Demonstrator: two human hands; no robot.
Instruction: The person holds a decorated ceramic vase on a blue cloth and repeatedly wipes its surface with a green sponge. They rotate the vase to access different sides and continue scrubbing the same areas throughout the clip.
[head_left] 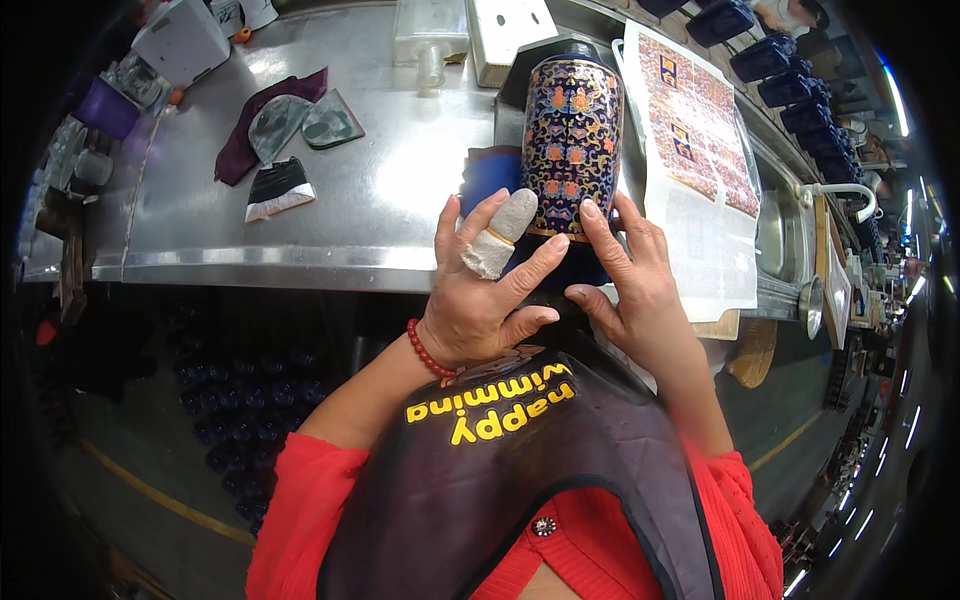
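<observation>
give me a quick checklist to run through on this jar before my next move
1. Fingers at the jar: ok, left hand and right hand are both at its near end.
2. Closed grip around it: not ok, both hands are spread.
3. Finger cover on the left hand: ok, worn with a band around it.
4. Printed sheet nearby: ok, just right of the jar.
5. Green pads out of the way: ok, well left of the jar.
6. Jar's underside: cannot tell, hidden.
</observation>
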